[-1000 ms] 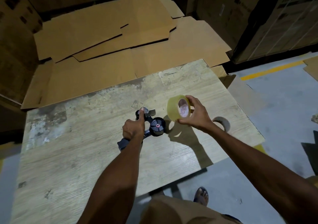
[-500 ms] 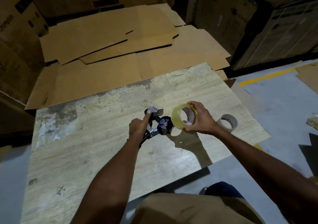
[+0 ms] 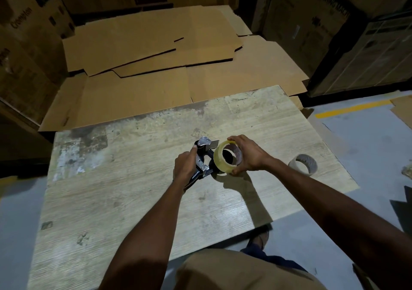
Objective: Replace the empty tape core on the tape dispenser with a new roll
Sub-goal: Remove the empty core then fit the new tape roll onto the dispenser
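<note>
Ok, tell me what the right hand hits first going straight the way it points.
The tape dispenser, held by the left hand; the tape roll in the right hand seems to be at its hub, though depth is unclear.

Worn wooden table (image 3: 133, 200), flattened cardboard (image 3: 156, 51) behind, grey floor (image 3: 361, 147), dim.

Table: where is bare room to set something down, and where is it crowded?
Bare: the table left of the left hand, to the left edge, and the far strip between tape dispenser and flat cardboard. Crowded: the centre, where the right hand holds the new roll at the dispenser; the empty core sits near the right edge.
</note>
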A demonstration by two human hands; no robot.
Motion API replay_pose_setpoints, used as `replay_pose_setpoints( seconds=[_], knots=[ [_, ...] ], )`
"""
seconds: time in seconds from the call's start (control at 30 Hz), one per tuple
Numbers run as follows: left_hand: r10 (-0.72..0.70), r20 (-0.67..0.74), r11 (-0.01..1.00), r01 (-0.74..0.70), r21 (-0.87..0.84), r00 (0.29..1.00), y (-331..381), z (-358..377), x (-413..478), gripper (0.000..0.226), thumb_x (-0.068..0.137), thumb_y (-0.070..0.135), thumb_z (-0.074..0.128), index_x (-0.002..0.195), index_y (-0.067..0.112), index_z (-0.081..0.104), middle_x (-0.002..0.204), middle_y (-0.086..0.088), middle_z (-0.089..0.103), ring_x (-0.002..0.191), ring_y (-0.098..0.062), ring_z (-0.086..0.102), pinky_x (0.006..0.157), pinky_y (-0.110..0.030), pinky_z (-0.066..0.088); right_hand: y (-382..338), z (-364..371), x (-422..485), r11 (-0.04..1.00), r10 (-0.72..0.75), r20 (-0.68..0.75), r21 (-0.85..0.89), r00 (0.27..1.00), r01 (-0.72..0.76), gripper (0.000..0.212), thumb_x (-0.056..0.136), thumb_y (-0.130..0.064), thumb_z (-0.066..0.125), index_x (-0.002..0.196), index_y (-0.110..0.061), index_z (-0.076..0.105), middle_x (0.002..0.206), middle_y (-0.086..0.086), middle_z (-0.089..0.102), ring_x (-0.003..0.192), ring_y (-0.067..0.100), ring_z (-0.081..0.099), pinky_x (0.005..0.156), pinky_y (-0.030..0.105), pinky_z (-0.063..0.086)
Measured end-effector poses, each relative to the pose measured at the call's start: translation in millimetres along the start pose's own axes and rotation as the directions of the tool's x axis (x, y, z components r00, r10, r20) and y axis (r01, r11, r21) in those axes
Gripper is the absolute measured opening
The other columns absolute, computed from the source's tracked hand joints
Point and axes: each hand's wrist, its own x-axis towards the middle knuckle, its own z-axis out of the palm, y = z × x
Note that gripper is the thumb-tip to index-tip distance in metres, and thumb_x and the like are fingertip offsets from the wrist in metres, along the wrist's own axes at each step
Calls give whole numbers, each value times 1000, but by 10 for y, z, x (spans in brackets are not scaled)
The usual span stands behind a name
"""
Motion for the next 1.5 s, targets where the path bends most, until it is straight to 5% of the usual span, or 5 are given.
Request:
replay_pose_setpoints(
  seconds=[0.33, 0.6, 0.97, 1.3, 1.5],
  knots=[
    [3, 8, 996, -2, -88, 1000, -14, -20, -61, 62, 109, 54, 30, 92, 10, 71, 86, 4, 66, 87, -23, 64, 86, -42, 48, -60, -13, 182, 999, 5, 93, -41, 996, -1, 126, 48, -40, 99, 154, -23, 33, 144, 4, 44, 128, 27, 48, 102, 44, 50],
    [205, -168, 979, -199, 56, 964, -60, 0, -132, 56, 100, 72, 38, 72, 27, 56, 84, 7, 59, 78, -15, 58, 73, -36, 40, -32, 34, 194, 999, -10, 93, -32, 996, 13, 124, 52, -35, 100, 155, -21, 32, 145, 4, 42, 129, 25, 48, 101, 39, 49],
    [227, 11, 965, -226, 131, 974, 30, 58, -326, 69, 84, 81, 61, 132, 32, 59, 133, 3, 55, 126, -21, 52, 106, -42, 31, 196, 96, 41, 979, -30, -41, 199, 999, 38, 125, 48, -45, 102, 154, -18, 40, 149, 4, 48, 134, 21, 49, 111, 38, 45],
    [185, 14, 983, -186, 7, 983, 143, 30, -399, 58, 82, 63, 78, 128, 32, 61, 120, 11, 49, 109, -6, 46, 93, -28, 29, 247, 220, -118, 766, 403, -231, 615, 886, -189, 14, 88, -22, 82, 100, -16, 81, 90, -6, 78, 89, 12, 75, 79, 28, 62],
    [169, 21, 985, -168, -37, 985, 106, 39, -350, 54, 76, 68, 80, 118, 43, 57, 121, 11, 54, 109, -7, 54, 92, -28, 39, 197, 273, -101, 683, 493, -211, 695, 844, -225, 6, 84, -16, 84, 88, -12, 83, 79, -1, 78, 70, 10, 73, 64, 24, 59]
  ],
)
